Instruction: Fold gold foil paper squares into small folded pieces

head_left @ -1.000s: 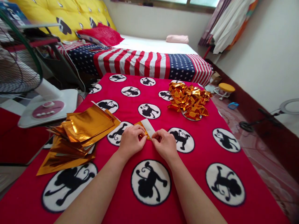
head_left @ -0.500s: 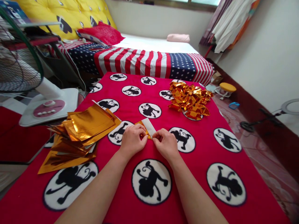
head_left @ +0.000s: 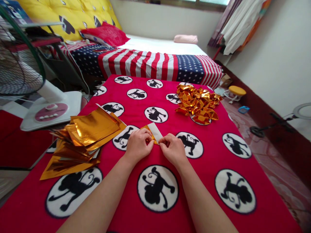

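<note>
Flat surface under a red cloth (head_left: pixel 201 174), type of furniture hidden; cloth printed w/ white circles (head_left: pixel 157 189), dark outlines, a black monkey in each. On L side, nr the edge: messy stack of gold foil sheets (head_left: pixel 93 127), fanned at diff. angles, a few pale edges showing. Far R part: loose heap of folded gold foil pcs (head_left: pixel 198 102), crinkly & shiny, covering parts of some circles. Btwn stack & heap, closer to mid: one part-folded sheet (head_left: pixel 155 130), gold w/ pale strip.

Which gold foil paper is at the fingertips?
The white-banded gold foil paper between the left hand and right hand; the others lie in the left stack or right heap.
</note>
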`<act>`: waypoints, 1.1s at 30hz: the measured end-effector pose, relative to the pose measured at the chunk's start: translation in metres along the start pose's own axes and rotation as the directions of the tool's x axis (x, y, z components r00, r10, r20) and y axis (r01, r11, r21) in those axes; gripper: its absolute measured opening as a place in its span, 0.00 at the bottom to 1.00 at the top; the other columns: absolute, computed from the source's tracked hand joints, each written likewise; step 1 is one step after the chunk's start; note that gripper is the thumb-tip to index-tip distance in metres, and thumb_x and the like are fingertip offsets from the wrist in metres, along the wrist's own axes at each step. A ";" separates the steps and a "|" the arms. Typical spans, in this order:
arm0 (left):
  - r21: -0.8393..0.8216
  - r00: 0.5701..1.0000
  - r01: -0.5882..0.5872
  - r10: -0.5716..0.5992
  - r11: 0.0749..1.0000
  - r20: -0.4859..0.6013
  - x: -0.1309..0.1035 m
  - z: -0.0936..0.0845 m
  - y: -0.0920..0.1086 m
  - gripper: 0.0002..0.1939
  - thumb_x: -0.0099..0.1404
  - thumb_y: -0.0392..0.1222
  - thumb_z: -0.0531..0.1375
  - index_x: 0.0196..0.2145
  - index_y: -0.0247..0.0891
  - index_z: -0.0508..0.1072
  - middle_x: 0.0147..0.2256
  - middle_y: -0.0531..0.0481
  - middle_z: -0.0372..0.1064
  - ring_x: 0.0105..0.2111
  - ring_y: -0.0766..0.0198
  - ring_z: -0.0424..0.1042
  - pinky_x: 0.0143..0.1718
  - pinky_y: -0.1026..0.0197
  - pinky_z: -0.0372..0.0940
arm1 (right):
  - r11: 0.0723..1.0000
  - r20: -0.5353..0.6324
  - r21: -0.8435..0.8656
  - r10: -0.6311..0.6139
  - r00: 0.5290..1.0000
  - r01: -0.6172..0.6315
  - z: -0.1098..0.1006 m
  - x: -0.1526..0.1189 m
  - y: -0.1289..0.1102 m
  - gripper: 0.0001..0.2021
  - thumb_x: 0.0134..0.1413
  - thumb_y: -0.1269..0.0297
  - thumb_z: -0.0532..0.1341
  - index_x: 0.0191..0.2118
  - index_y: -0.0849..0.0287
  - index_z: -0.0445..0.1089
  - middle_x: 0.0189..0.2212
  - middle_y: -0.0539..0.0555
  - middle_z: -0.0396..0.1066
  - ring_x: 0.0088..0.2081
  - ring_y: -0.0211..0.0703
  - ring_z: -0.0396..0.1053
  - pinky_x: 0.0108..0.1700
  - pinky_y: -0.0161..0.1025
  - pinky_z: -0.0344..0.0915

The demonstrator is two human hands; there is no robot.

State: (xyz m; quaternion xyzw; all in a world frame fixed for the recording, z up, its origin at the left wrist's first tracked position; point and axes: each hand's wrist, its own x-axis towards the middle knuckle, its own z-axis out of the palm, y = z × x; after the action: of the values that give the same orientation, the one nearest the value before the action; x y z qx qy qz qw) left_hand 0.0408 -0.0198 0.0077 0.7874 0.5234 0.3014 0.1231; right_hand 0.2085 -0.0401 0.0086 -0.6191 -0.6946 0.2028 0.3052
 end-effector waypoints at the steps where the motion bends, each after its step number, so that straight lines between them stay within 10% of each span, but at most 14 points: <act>1: -0.001 1.000 0.000 0.000 1.000 0.002 0.000 0.000 0.000 0.06 0.57 0.36 0.62 0.23 0.39 0.72 0.34 0.51 0.73 0.36 0.61 0.70 0.41 0.56 0.63 | 1.000 -0.003 -0.006 0.000 1.000 0.000 0.000 0.000 -0.001 0.06 0.49 0.70 0.61 0.29 0.54 0.75 0.27 0.48 0.71 0.29 0.36 0.67 0.34 0.34 0.59; 33: -0.083 0.997 0.072 -0.074 0.994 -0.022 0.002 0.001 -0.001 0.05 0.56 0.34 0.63 0.28 0.39 0.69 0.31 0.51 0.71 0.33 0.61 0.69 0.38 0.57 0.65 | 0.980 -0.056 -0.199 0.010 0.998 -0.021 0.007 -0.002 -0.010 0.08 0.51 0.66 0.63 0.23 0.57 0.70 0.27 0.49 0.70 0.30 0.37 0.65 0.35 0.36 0.53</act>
State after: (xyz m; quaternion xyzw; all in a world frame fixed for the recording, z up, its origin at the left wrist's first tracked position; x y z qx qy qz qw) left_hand 0.0416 -0.0177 0.0072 0.7582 0.5406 0.3277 0.1598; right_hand 0.1963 -0.0429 0.0101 -0.6573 -0.6980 0.1175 0.2590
